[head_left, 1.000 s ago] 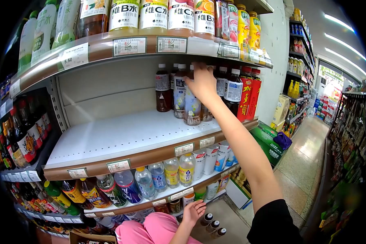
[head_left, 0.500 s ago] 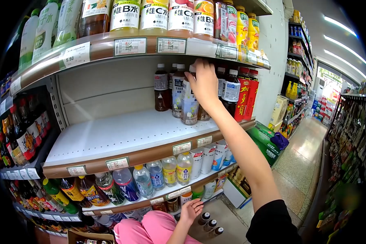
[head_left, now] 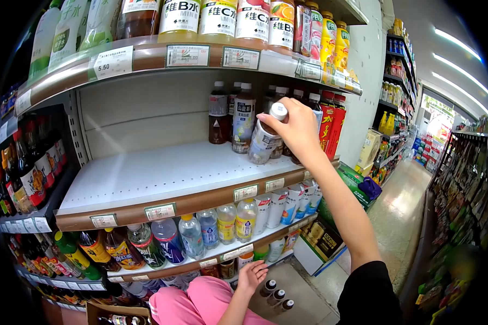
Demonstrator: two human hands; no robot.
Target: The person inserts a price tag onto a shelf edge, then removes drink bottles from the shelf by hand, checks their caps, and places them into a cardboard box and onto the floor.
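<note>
My right hand (head_left: pixel 291 127) grips a bottle of tea (head_left: pixel 263 145) near its white cap, on the right part of the middle shelf. The bottle leans, its cap tipped toward me and its base low near the shelf surface. Just left of it stands an upright oolong tea bottle (head_left: pixel 244 122) with a pale label. A darker tea bottle (head_left: pixel 218 114) stands further left. Behind my fingers, more white-capped bottles are partly hidden. My left hand (head_left: pixel 252 276) is low, over my pink-clad lap, palm up with its fingers loosely apart and nothing in it.
Red bottles (head_left: pixel 333 127) stand at the shelf's right end. The upper shelf (head_left: pixel 146 57) overhangs my right hand. Below, a lower shelf (head_left: pixel 228 254) carries a row of drinks. Three dark bottles (head_left: pixel 276 295) stand on the floor, and an open carton (head_left: pixel 95 311) sits at bottom left.
My right hand has drawn the tea bottle forward and down from the row, tilting its cap toward me. My left hand has barely moved. The view has shifted slightly.
</note>
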